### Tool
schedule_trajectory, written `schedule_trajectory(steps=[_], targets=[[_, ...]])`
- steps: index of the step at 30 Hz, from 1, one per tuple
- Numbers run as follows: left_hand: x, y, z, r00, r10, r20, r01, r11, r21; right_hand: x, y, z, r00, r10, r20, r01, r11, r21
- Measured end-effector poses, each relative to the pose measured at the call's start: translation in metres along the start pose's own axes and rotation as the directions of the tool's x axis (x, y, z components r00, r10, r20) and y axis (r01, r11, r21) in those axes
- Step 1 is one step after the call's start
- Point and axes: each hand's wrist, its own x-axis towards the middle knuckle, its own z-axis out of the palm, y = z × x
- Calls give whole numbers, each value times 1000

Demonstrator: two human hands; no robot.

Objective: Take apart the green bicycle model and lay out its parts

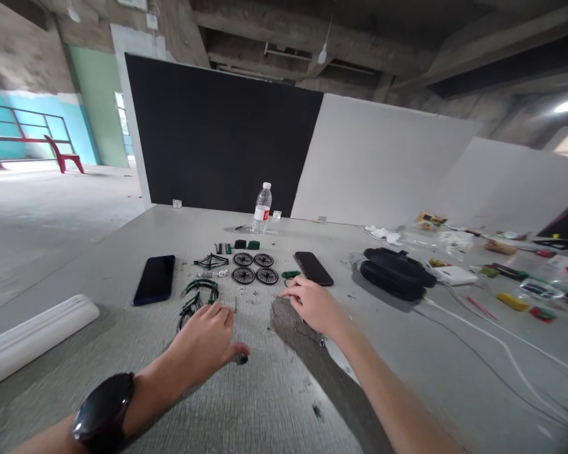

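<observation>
On the table (227, 413), we seem to be setting things out. Four wheels (243, 275) lie past our hands, which sit apart: left hand (202, 337) by curved bits (210, 285), right hand (312, 306) by a green bit (291, 274). We can't tell if either grips anything. Next likely needs a light touch.

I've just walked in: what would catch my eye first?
Likely the four small spoked wheels, set two by two on the grey table, beyond the left hand and right hand. Behind them, a clear, white-capped bottle stands upright before a big black panel. Nearer, a large dark watch shows at lower left.
</observation>
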Motion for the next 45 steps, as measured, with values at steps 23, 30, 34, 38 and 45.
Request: schedule_trajectory(steps=[23,30,34,38,45], targets=[[1,2,-5,1000,3,-16,-2,999,42,-3,6,12,998,48,32,-46,998,-50],[0,-2,-9,997,36,-73,-34,999,29,1,-3,11,995,49,-83,-41,994,102],[-2,-11,-12,986,71,-148,-64,997,49,4,-19,11,996,46,-71,-19,942,335],[-5,-18,-13,970,132,-203,-123,991,61,13,-41,18,996,-85,-42,93,955,282],[-6,-19,-12,975,160,-152,-142,983,119,25,-63,37,952,-290,96,298,952,-74]])
